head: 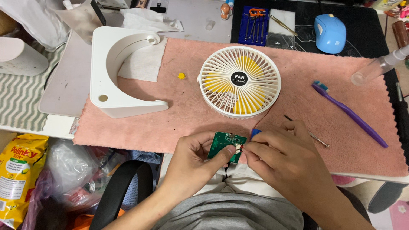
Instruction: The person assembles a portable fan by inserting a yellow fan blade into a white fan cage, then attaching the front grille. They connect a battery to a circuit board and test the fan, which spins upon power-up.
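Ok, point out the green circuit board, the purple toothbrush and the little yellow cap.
green circuit board [221, 142], head view, on its bare upper left face.
purple toothbrush [353, 116], head view, mid-handle.
yellow cap [181, 76], head view, its centre.

A yellow snack bag [18, 179] with red lettering and a white panel lies at the lower left, below the table edge, beside crumpled clear plastic bags [72, 172]. A round black label [239, 78] with white lettering sits at the centre of the white and yellow fan grille, on the pink cloth.
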